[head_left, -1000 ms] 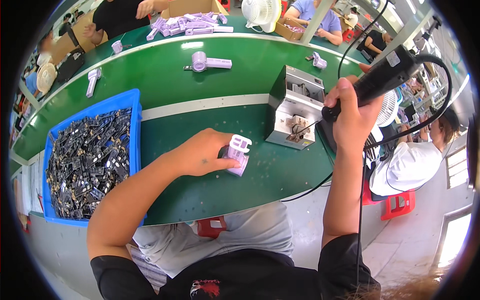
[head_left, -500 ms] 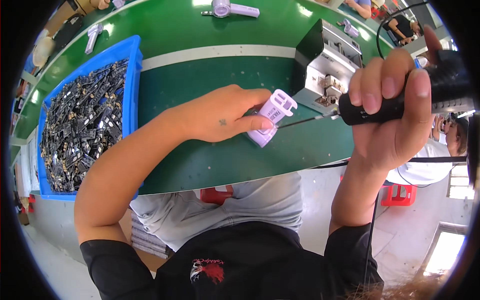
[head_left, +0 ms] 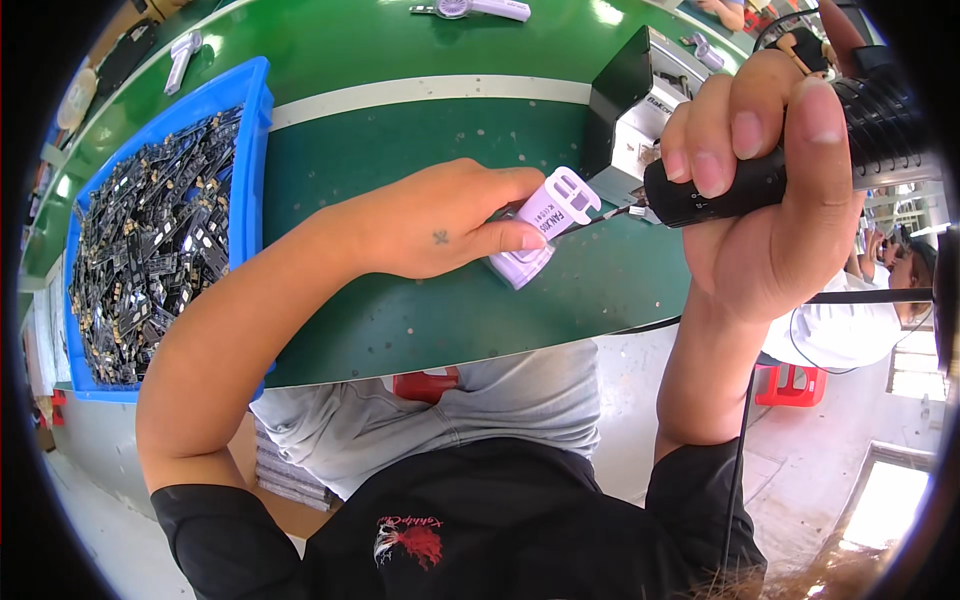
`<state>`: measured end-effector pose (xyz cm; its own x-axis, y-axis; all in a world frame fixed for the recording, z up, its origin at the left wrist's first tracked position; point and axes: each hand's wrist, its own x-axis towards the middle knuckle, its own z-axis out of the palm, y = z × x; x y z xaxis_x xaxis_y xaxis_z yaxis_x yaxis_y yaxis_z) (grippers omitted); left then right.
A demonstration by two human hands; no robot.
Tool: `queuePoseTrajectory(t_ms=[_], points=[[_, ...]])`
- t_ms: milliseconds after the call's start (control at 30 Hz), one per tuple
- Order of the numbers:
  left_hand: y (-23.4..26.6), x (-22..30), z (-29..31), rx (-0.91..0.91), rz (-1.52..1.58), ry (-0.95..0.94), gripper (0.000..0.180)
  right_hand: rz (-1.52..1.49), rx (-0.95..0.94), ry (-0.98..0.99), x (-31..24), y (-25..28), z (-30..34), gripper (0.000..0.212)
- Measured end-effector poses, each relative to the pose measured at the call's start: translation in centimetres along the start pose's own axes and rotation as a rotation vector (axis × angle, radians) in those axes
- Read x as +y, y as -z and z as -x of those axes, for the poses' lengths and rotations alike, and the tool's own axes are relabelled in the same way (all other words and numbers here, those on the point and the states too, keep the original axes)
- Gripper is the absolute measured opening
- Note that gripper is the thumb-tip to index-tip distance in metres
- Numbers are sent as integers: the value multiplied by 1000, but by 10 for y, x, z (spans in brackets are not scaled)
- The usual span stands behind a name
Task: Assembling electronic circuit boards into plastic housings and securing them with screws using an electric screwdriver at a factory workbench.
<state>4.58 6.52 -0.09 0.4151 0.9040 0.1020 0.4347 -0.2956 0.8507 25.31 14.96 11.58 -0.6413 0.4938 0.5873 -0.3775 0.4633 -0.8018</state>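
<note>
My left hand (head_left: 465,220) is closed round a small pale-purple plastic housing (head_left: 557,208), thumb on its side, over the green bench. One end of the housing has slots in it. My right hand (head_left: 765,165) grips a black electric screwdriver (head_left: 715,192), held almost level and pointing left. Its thin bit (head_left: 598,220) reaches the side of the housing beside my left thumb. The exact spot where the tip meets the plastic is hard to make out.
A blue bin (head_left: 255,170) full of small black circuit boards stands at the left. Beyond the housing is a black-and-silver box-shaped machine (head_left: 615,115). Pale-purple handheld fans (head_left: 480,8) lie farther back on the green bench (head_left: 400,340). Other people sit at the right and far side.
My right hand has brought the screwdriver left and slightly up, nearer the housing. The housing has tilted a little in my left hand. The whole view has shifted slightly.
</note>
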Motion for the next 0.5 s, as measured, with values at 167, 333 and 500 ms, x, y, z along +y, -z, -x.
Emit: queuePoseTrajectory(t_ms=[167, 333, 500], points=[[0, -1, -2, 1, 6, -10, 35, -129, -3, 65, 5, -6, -2, 24], [0, 1, -1, 0, 2, -4, 34, -89, 37, 83, 3, -14, -2, 50], [1, 2, -3, -11, 6, 18, 34, 54, 333, 91, 7, -35, -7, 71]])
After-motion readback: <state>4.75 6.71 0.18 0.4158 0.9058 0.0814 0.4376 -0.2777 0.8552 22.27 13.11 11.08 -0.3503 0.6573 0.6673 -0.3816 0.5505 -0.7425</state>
